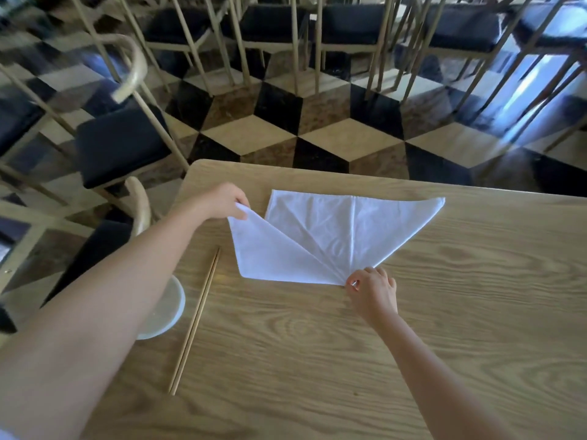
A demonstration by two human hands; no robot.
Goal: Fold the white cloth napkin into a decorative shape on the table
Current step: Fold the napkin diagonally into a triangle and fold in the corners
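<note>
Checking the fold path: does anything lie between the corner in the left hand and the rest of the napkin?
Nothing visible does. The left hand pinches that napkin corner; the chopsticks lie beside it, apart.

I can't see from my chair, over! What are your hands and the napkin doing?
Left hand pinches the napkin by its left corner. Right hand pinches the near point. Chopsticks lie beside, not touching.

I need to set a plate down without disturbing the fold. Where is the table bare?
Widest bare wood is the table's right side, beyond the napkin and right hand. Another free patch lies near, between the chopsticks and right forearm. The left edge is crowded: white dish, chopsticks, and the left hand pinching the napkin's corner.
</note>
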